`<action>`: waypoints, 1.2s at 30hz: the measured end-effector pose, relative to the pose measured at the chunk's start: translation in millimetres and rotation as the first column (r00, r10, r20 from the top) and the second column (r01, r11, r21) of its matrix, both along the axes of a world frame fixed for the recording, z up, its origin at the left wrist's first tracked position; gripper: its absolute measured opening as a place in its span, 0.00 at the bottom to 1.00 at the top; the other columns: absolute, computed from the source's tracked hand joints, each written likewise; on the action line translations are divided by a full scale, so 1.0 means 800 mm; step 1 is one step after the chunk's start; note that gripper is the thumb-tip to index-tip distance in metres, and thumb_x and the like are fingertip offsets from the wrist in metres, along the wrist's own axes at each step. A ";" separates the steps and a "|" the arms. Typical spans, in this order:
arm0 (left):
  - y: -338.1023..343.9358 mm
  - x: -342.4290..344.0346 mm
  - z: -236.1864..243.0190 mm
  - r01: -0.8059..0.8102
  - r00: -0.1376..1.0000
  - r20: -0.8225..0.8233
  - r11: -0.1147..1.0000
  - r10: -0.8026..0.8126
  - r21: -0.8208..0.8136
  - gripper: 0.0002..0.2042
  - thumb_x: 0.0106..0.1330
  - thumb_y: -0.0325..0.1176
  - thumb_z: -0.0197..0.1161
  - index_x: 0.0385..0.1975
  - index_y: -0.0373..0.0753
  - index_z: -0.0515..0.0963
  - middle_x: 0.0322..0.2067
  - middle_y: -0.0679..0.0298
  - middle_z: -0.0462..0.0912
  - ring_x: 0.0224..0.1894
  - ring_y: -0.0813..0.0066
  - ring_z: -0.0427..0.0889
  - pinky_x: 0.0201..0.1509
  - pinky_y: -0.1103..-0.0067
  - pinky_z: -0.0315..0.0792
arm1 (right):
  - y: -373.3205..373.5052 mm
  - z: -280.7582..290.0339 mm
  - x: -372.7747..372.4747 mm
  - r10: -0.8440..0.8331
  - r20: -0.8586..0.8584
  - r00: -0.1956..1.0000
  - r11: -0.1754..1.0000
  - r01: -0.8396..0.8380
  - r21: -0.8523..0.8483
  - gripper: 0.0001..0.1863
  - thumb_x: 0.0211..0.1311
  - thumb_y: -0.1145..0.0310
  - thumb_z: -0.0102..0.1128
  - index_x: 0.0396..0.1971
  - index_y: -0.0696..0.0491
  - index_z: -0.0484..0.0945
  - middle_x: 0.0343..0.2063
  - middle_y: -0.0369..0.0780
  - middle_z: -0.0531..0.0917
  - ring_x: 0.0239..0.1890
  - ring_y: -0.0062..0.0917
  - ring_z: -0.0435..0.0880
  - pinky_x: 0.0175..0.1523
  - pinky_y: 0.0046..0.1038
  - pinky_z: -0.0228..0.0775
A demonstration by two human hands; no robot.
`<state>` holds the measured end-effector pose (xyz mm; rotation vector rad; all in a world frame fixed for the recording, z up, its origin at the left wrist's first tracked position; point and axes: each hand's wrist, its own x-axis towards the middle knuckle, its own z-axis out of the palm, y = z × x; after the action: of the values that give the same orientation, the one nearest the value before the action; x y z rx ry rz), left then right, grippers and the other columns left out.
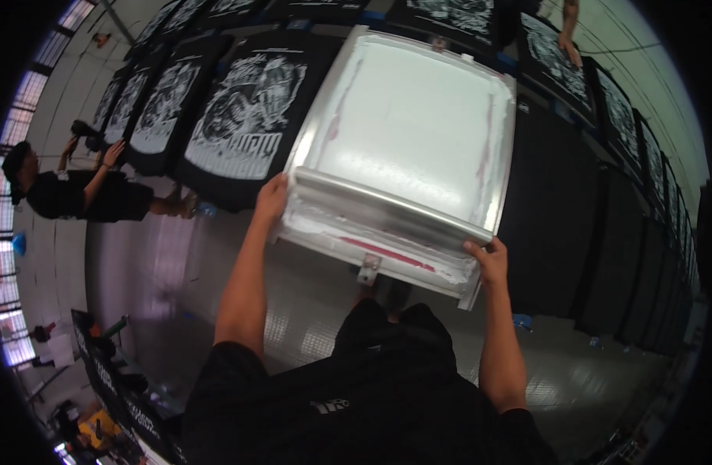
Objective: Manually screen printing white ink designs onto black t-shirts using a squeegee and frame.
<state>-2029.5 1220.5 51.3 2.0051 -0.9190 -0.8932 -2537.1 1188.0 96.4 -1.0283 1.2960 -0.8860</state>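
Observation:
In front of me is a screen printing frame [508,139], a metal rectangle with white ink on its mesh. Across its near part lies a long metal squeegee [395,205], slanting down to the right. My left hand [272,198] is closed on the frame's left side, next to the squeegee's left end. My right hand [489,260] grips the frame's right side by the squeegee's right end, thumb on top. The fingers under the frame are hidden. Smears of white ink and a pink strip show along the near edge, above a metal bracket [369,268].
Black shirts with white prints [244,116] lie in a row to the left. Plain black shirts [550,201] lie to the right. A person [69,186] stands at the left, arms over the row. Another person's hand [569,48] reaches over a printed shirt at the far right.

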 end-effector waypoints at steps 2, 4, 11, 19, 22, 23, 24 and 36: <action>0.015 -0.003 -0.004 -0.062 0.998 0.014 0.991 0.064 -0.118 0.20 0.74 0.40 0.52 0.55 0.31 0.76 0.47 0.56 0.84 0.49 0.74 0.79 0.55 0.78 0.70 | -0.003 0.000 -0.008 -0.023 0.097 0.995 1.000 0.021 0.021 0.18 0.45 0.75 0.76 0.39 0.59 0.82 0.34 0.38 0.85 0.38 0.21 0.81 0.47 0.25 0.72; 0.037 -0.005 -0.010 -0.030 0.999 -0.041 0.988 0.024 -0.148 0.20 0.75 0.40 0.51 0.55 0.29 0.75 0.47 0.55 0.84 0.49 0.73 0.79 0.55 0.78 0.70 | -0.001 -0.011 -0.018 -0.044 0.035 0.998 0.999 0.043 0.021 0.17 0.46 0.77 0.74 0.40 0.59 0.83 0.35 0.38 0.84 0.38 0.21 0.81 0.47 0.25 0.72; 0.013 -0.076 -0.144 0.018 0.997 -0.080 0.999 -0.021 -0.037 0.22 0.74 0.41 0.54 0.57 0.28 0.74 0.49 0.51 0.82 0.52 0.71 0.78 0.58 0.77 0.69 | 0.033 -0.110 -0.066 -0.132 -0.034 0.991 0.991 0.130 -0.035 0.20 0.42 0.76 0.75 0.39 0.59 0.82 0.33 0.38 0.85 0.38 0.22 0.82 0.48 0.26 0.73; -0.007 -0.149 -0.201 0.072 0.978 -0.184 0.990 -0.093 -0.119 0.23 0.73 0.43 0.56 0.55 0.28 0.75 0.43 0.60 0.83 0.45 0.78 0.76 0.52 0.82 0.69 | 0.035 -0.210 -0.138 -0.144 -0.044 0.989 0.989 0.144 -0.017 0.18 0.40 0.74 0.74 0.36 0.58 0.81 0.31 0.36 0.84 0.36 0.21 0.81 0.47 0.25 0.72; -0.014 -0.219 -0.193 0.041 0.985 -0.154 0.979 -0.073 -0.202 0.22 0.72 0.42 0.58 0.55 0.28 0.75 0.35 0.63 0.83 0.35 0.83 0.76 0.40 0.83 0.71 | 0.005 -0.189 -0.213 -0.181 -0.069 0.981 0.983 0.179 -0.028 0.19 0.40 0.77 0.74 0.37 0.59 0.82 0.33 0.37 0.85 0.37 0.20 0.82 0.47 0.26 0.74; -0.016 -0.228 -0.190 0.022 0.990 -0.135 0.981 -0.048 -0.194 0.22 0.72 0.42 0.58 0.55 0.28 0.75 0.37 0.62 0.84 0.38 0.81 0.77 0.43 0.82 0.72 | 0.001 -0.191 -0.221 -0.186 -0.073 0.980 0.982 0.187 -0.002 0.19 0.41 0.78 0.74 0.38 0.58 0.82 0.33 0.37 0.85 0.38 0.20 0.82 0.48 0.25 0.74; -0.018 -0.237 -0.192 0.002 0.992 -0.125 0.990 -0.019 -0.140 0.22 0.72 0.43 0.58 0.55 0.28 0.75 0.39 0.60 0.84 0.40 0.80 0.78 0.46 0.82 0.72 | -0.004 -0.192 -0.232 -0.123 -0.027 0.992 0.992 0.123 0.001 0.19 0.41 0.78 0.74 0.38 0.58 0.82 0.33 0.37 0.85 0.38 0.20 0.82 0.48 0.25 0.74; -0.034 -0.222 -0.223 0.006 0.990 -0.137 0.996 -0.018 -0.088 0.25 0.74 0.48 0.54 0.57 0.30 0.75 0.50 0.58 0.81 0.53 0.74 0.75 0.61 0.79 0.65 | -0.008 -0.235 -0.234 -0.067 -0.100 0.993 0.997 0.063 -0.039 0.17 0.46 0.76 0.75 0.39 0.58 0.83 0.34 0.37 0.85 0.39 0.20 0.82 0.48 0.25 0.74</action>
<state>-2207.1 1193.0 -127.4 1.8416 -0.8787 -0.9691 -2724.0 1181.7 -91.4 -1.0757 1.4095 -0.9190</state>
